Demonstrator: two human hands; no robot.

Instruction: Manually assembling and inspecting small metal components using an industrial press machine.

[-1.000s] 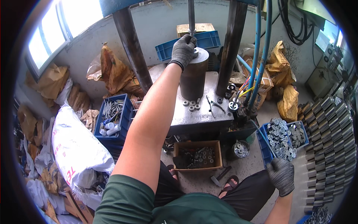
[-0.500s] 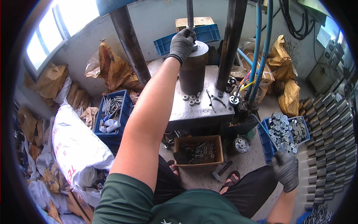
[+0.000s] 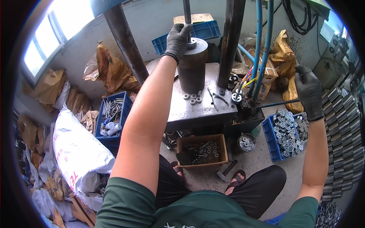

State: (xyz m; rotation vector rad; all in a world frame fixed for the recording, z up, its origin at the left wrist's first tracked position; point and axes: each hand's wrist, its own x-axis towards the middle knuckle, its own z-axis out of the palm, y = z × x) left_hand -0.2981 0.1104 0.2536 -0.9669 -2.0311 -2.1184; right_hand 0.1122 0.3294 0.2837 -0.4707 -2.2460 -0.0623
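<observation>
My left hand, in a grey work glove, is closed around the lower part of an upright metal rod. Just below its fingers, a dark metal ring sits on top of a thick steel cylinder. The gloved right hand is raised on the right, at the end of a thin dark lever; its fingers look curled, their grip partly hidden. On the metal press table lie several small metal rings and a pair of pliers.
Blue hoses and dark posts flank the cylinder. A blue crate of metal wheels stands at right, a wooden box of parts near my feet. A hammer lies on the floor; a white sack is at left.
My right hand has risen from beside my knee, and the lever has swung up from slanting down to nearly level. My left hand stays at the rod; the view has shifted slightly.
</observation>
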